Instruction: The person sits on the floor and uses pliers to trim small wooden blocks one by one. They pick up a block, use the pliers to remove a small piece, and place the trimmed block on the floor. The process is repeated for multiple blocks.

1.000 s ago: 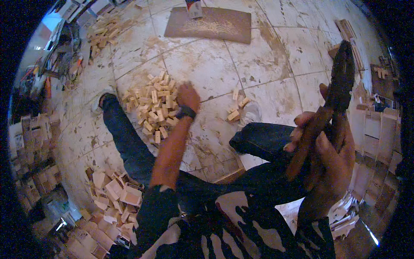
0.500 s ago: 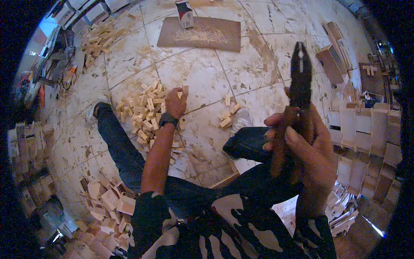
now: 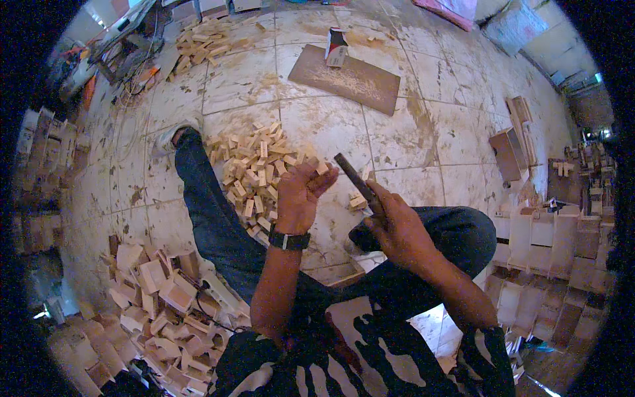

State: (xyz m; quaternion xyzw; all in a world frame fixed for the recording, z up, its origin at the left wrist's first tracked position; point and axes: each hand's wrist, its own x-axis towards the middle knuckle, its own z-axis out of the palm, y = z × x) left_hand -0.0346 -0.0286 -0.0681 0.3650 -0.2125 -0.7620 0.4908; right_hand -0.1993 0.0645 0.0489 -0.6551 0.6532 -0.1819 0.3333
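My left hand [image 3: 301, 195], with a dark watch at the wrist, is turned partly palm-up beside a heap of small pale wooden blocks [image 3: 263, 149]. Its fingertips pinch one small wooden block [image 3: 323, 168]. In my right hand [image 3: 402, 228] is a pair of dark pliers [image 3: 356, 177], seen edge-on, so I cannot tell whether the jaws are apart. The tip of the pliers points up and left, close to the held block but apart from it. A few more blocks [image 3: 358, 200] lie on the floor just beyond my right hand, partly hidden by it.
A brown board [image 3: 370, 86] strewn with small bits lies ahead, a small carton [image 3: 336, 49] standing on it. Larger wood offcuts [image 3: 159, 291] pile up at lower left. Stacked wooden pieces [image 3: 555, 238] line the right side. My legs frame the tiled floor [image 3: 331, 126].
My right hand has brought the pliers down and leftward from their raised, upright position. My left hand has left the heap's edge and turned palm-up with the block. The view has shifted.
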